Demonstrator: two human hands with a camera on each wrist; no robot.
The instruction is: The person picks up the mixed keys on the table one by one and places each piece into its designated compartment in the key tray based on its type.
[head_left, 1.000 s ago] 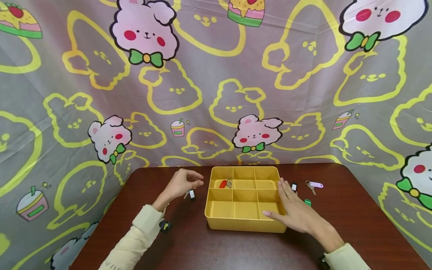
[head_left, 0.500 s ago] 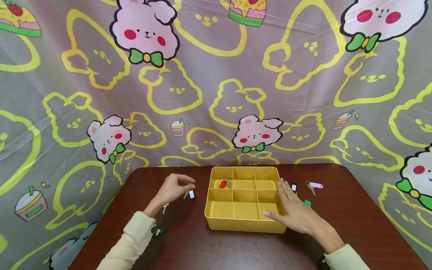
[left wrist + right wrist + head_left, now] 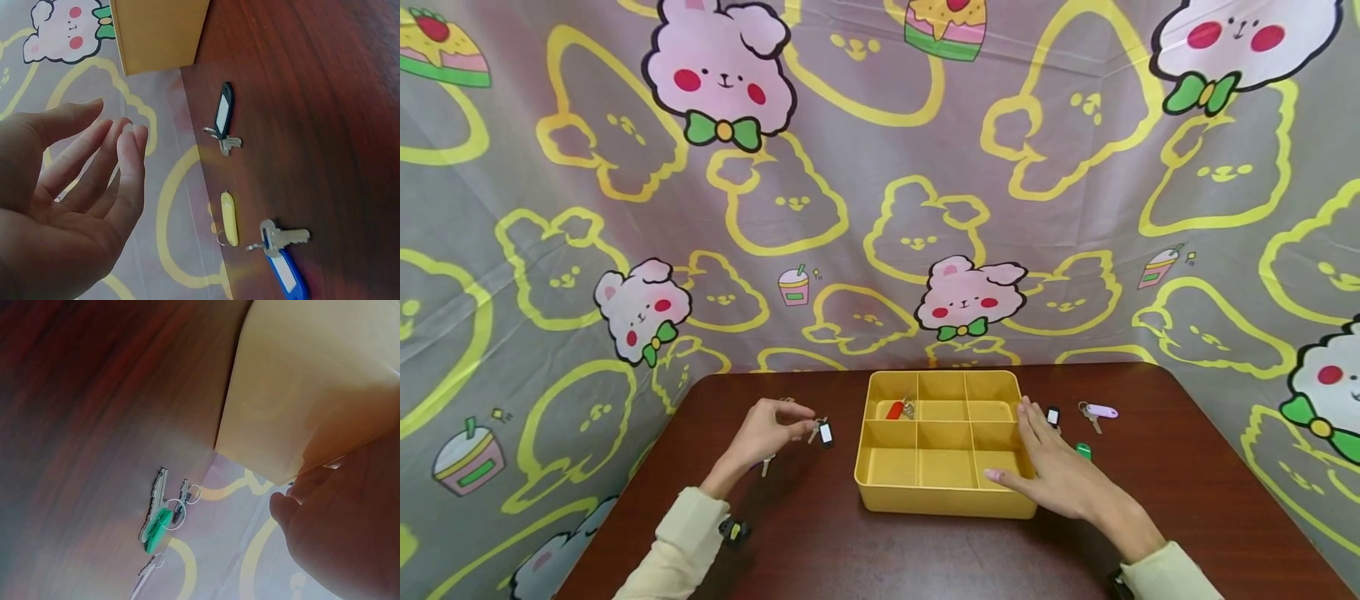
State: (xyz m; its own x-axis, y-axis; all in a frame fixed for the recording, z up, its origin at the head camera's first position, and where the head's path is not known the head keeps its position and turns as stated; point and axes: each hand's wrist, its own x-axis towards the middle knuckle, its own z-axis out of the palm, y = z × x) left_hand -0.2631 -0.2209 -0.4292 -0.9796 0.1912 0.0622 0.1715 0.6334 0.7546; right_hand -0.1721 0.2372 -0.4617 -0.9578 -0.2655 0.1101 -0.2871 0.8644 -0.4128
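My left hand (image 3: 765, 433) hovers over the left of the table, just left of a black key tag (image 3: 826, 432) with a white label and a key. In the left wrist view, a gap separates the thumb from the loosely bent fingers, and nothing is between them. A yellow key tag (image 3: 229, 219) and a blue key tag (image 3: 286, 274) with its key lie near that black tag (image 3: 224, 112). My right hand (image 3: 1063, 471) rests with extended fingers on the right side of a yellow divided box (image 3: 947, 502). A red key tag (image 3: 895, 409) lies in the box's back left compartment.
Right of the box lie another black key tag (image 3: 1053, 415), a lilac key tag (image 3: 1102, 411) and a green key tag (image 3: 1083, 451), each with a key. A patterned cloth (image 3: 850, 208) hangs behind the brown table (image 3: 880, 558).
My left hand has moved left and slightly down, away from the box, uncovering more of the black key tag. The right hand and the box have stayed in place.
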